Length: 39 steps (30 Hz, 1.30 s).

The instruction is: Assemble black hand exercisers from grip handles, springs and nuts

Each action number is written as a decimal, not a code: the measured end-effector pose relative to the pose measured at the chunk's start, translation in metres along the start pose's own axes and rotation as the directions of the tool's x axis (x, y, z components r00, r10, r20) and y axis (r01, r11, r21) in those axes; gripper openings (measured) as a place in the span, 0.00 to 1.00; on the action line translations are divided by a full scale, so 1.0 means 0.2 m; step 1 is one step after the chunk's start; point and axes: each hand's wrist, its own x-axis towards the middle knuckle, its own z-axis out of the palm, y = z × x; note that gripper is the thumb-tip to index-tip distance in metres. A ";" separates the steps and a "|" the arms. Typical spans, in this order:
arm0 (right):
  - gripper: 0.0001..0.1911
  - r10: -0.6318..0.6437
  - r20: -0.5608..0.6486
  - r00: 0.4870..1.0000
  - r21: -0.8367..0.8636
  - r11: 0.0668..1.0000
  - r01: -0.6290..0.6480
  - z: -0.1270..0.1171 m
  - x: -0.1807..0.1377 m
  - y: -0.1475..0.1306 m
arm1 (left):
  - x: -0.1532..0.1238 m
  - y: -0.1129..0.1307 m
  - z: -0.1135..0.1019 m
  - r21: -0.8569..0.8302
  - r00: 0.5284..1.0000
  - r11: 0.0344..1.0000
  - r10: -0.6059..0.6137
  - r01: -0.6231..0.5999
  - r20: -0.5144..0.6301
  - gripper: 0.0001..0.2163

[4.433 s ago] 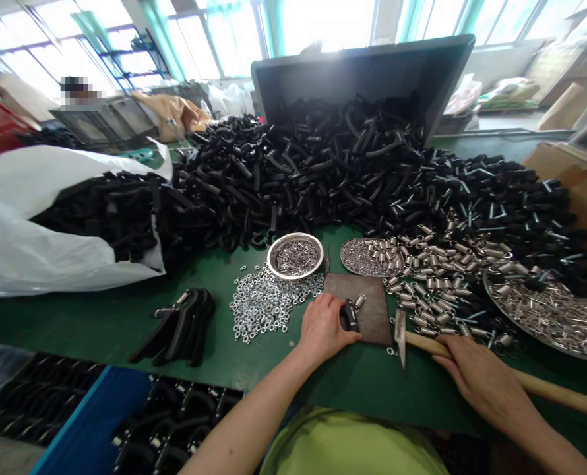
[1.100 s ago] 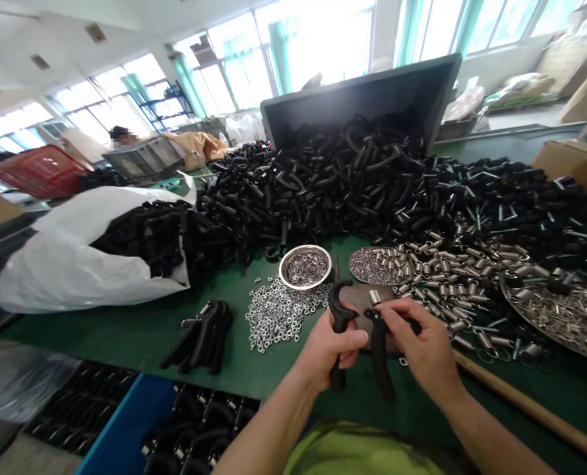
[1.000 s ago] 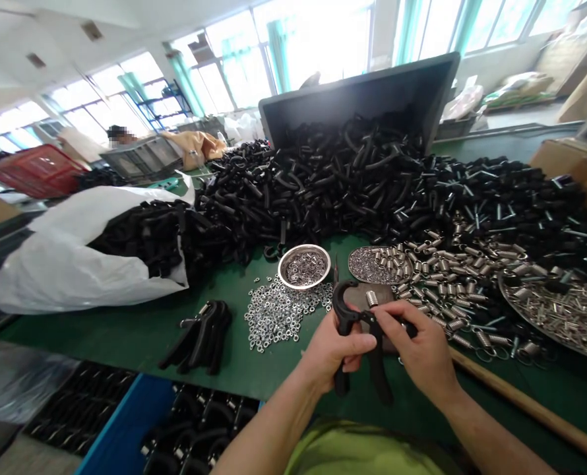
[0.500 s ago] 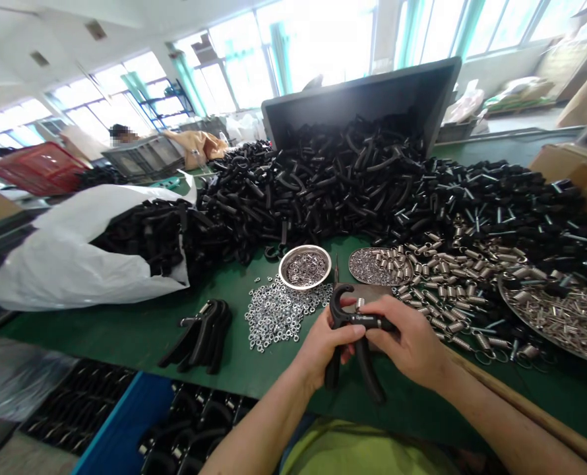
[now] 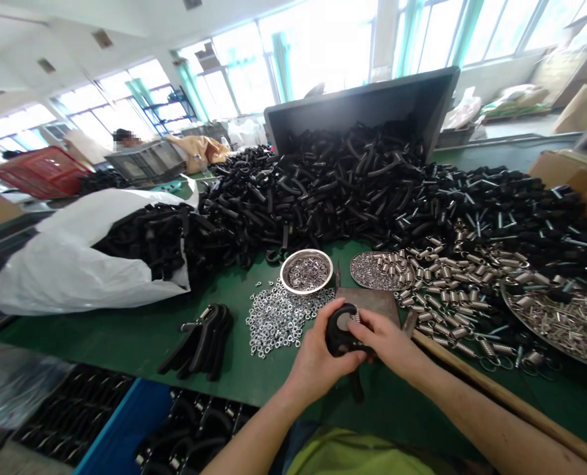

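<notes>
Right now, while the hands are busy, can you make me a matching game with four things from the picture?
1. Grip
2. Hammer
3. Bag
4. Silver rings

A. White and open, with black parts inside
B. Heaped beside the round bowl
C. Between the left hand and right hand
D. Has a long wooden handle

Right pairs: 1-C, 2-D, 3-A, 4-B.

The green bench (image 5: 115, 333) carries nuts (image 5: 275, 320), springs (image 5: 452, 310) and, apparently, a hammer (image 5: 449, 356).
</notes>
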 end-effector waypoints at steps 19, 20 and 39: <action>0.21 0.023 0.043 0.999 -0.804 0.594 0.021 -0.14 0.20 0.12 | 0.20 -0.24 0.09 0.142 0.999 0.990 0.009 -0.013 0.034 0.34; 0.21 0.028 0.048 0.998 -0.839 0.543 0.025 -0.16 0.22 0.13 | 0.23 -0.26 0.06 0.233 0.998 0.970 0.068 -0.069 0.010 0.30; 0.16 -0.236 0.006 0.972 -0.832 0.538 0.136 0.14 0.95 -0.02 | 0.79 -0.37 -0.42 0.862 0.990 0.495 0.032 0.107 -0.141 0.10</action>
